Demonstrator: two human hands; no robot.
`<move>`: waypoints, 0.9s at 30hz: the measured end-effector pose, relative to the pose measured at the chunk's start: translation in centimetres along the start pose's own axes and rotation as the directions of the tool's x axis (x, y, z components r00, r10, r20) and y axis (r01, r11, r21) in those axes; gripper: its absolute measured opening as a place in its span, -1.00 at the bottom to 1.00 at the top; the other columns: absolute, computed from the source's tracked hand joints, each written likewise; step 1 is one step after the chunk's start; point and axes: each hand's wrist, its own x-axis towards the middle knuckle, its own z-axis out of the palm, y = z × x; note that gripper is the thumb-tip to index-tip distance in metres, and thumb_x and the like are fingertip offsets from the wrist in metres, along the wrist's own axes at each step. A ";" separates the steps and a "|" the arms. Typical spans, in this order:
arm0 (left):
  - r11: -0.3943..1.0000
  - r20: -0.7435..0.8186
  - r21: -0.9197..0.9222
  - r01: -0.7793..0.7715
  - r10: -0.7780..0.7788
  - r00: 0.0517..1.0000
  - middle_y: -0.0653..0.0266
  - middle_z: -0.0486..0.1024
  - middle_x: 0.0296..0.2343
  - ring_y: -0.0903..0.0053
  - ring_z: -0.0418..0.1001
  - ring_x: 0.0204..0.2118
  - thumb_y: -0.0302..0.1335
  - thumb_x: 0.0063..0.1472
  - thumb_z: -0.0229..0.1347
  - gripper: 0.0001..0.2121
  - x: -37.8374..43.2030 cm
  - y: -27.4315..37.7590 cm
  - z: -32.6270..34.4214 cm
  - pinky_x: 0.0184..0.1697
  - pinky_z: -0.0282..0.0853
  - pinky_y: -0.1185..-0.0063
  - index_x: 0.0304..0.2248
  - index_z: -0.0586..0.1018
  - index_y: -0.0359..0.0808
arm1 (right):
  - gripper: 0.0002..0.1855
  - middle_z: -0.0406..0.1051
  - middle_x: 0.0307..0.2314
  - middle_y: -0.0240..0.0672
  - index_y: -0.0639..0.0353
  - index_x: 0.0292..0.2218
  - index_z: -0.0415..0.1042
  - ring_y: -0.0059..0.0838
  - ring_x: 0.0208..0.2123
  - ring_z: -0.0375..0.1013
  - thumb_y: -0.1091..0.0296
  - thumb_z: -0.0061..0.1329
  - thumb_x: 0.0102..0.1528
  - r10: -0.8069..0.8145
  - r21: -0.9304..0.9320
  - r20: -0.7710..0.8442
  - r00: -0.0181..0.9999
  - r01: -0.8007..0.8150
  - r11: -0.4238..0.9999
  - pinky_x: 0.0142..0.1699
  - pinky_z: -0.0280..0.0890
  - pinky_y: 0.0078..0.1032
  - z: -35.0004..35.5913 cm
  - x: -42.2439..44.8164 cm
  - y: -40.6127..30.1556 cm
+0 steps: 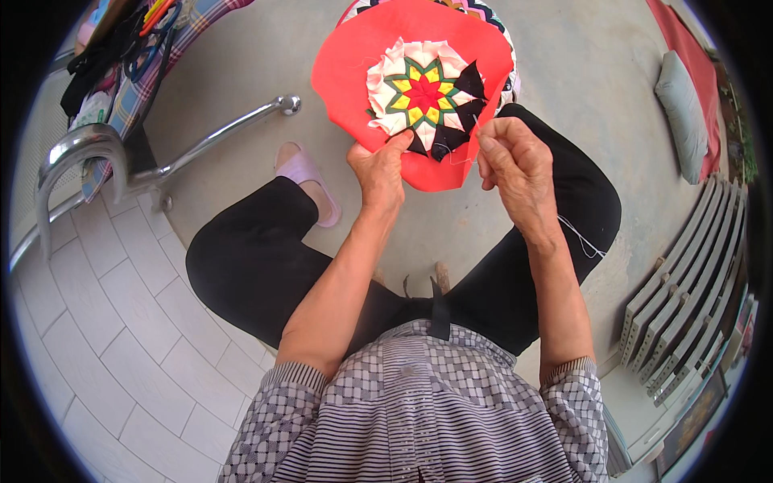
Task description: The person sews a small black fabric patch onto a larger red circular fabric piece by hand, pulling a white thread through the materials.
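A round red fabric piece (345,66) bears a patchwork rosette (424,93) of folded cloth points in red, yellow, green and pale pink. Several black folded points (450,137) line its right and lower right side. My left hand (380,175) grips the lower left of the fabric, thumb on top beside a black point. At the right edge, my right hand (516,163) has thumb and forefinger pinched near a thin needle-like glint (475,119); whether the fingers hold it is hard to tell. Fine white thread (453,158) loops between the black points and this hand.
Behind the red fabric is a round patterned piece (508,36). A metal-framed seat (102,145) with plaid cloth (136,99) and scissors-like handles stands left. Grey metal slats (682,290) and a pale cushion (682,115) lie right. White thread (581,235) rests over my black-trousered leg.
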 end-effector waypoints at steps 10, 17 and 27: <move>0.998 -0.040 0.056 -0.033 0.035 0.999 0.30 0.46 -0.37 0.69 0.39 -0.39 -0.77 -0.08 0.07 -0.76 -0.7 0.4 0.1 -0.32 0.32 0.70 -0.33 0.48 -0.47 | -0.88 0.37 -0.64 -0.09 0.18 -0.40 0.42 -0.12 -0.56 0.39 0.41 -0.11 -0.01 -0.083 -0.603 -0.007 0.997 0.062 0.795 -0.46 0.23 -0.33 1.9 0.8 4.8; 0.997 -0.035 0.057 -0.042 0.044 0.998 0.31 0.45 -0.37 0.70 0.38 -0.39 -0.76 -0.09 0.08 -0.76 -0.7 0.5 0.0 -0.33 0.31 0.70 -0.34 0.48 -0.47 | -0.88 0.34 -0.67 -0.08 0.16 -0.39 0.42 -0.08 -0.57 0.36 0.43 -0.12 -0.03 -0.072 -0.651 0.051 0.996 0.088 0.754 -0.46 0.23 -0.31 2.0 0.9 3.6; 0.994 -0.032 0.100 -0.054 0.057 0.998 0.33 0.45 -0.38 0.71 0.38 -0.39 -0.77 -0.10 0.07 -0.77 -0.8 0.7 0.2 -0.33 0.30 0.71 -0.35 0.49 -0.47 | -0.89 0.36 -0.66 -0.12 0.17 -0.41 0.42 -0.12 -0.55 0.37 0.46 -0.12 -0.04 -0.014 -0.585 0.072 0.997 0.054 0.809 -0.45 0.22 -0.33 2.0 1.3 2.9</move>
